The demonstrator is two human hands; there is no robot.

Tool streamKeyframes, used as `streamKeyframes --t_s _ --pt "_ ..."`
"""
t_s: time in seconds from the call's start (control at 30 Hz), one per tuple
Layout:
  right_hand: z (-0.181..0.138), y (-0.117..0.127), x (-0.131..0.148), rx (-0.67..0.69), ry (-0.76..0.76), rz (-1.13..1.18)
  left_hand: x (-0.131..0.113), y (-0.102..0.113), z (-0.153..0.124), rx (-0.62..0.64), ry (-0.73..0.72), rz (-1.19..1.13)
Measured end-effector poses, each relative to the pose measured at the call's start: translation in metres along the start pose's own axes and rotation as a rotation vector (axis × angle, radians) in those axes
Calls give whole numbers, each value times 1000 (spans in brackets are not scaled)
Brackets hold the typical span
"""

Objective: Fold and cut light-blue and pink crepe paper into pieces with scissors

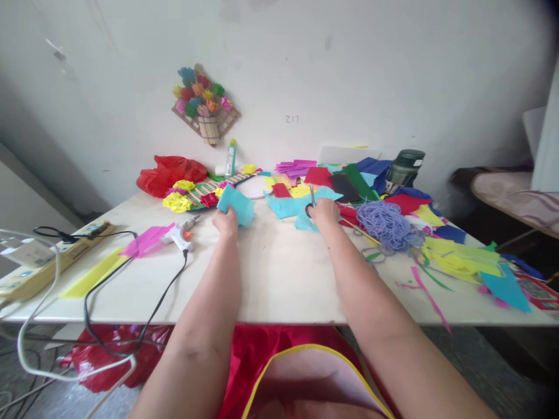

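Note:
My left hand (226,222) pinches a light blue piece of crepe paper (241,206) just above the table. Across from it, my right hand (325,212) is closed around a pair of scissors (311,198), whose blades point up and away from me. Beside and behind the scissors lies more light blue paper (283,206). A decorated board with yellow and red paper flowers (178,201) rests behind my left hand. A white glue gun (178,235) lies to the left of that hand.
A tangle of lavender yarn (384,224) and yellow paper scraps (458,256) lie on the right. A dark green lidded bottle (405,169) stands behind them. At left are a power strip (56,262) and a trailing black cord (161,305). Paper flowers (201,93) hang on the wall.

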State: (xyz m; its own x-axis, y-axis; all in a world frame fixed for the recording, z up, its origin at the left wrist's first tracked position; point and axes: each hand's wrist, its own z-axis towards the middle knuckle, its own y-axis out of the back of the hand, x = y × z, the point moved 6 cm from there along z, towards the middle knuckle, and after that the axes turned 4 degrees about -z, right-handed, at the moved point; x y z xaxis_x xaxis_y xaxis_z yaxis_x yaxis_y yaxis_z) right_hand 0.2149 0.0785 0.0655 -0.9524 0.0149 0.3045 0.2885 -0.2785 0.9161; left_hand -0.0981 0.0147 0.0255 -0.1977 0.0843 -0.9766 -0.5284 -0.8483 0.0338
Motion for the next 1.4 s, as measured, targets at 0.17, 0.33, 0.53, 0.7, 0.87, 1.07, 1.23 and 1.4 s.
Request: streamKeyframes --t_s 0.17,0.33,0.53,0.7,0.87,1.07,1.23,1.4 --pt "1 3 -14 23 -67 -47 -17 8 -9 -81 -65 525" --pt "6 -12 -21 108 -92 -93 -22 12 -16 -129 -47 672" --pt "12 -23 -24 146 -73 -109 -39 18 -29 -268 -322 557" --pt "13 -25 -25 175 -79 -102 -52 3 -41 -184 -561 548" --pt "11 -17 -20 126 -69 -114 -39 -37 -46 180 -553 585" --pt "8 -12 -20 122 -105 -114 -30 -69 -71 511 -706 634" --pt "7 -8 -22 60 -128 -78 -31 -82 -95 774 -775 661" --pt "7 -6 -21 35 -132 -85 -37 -85 -110 925 -485 207"
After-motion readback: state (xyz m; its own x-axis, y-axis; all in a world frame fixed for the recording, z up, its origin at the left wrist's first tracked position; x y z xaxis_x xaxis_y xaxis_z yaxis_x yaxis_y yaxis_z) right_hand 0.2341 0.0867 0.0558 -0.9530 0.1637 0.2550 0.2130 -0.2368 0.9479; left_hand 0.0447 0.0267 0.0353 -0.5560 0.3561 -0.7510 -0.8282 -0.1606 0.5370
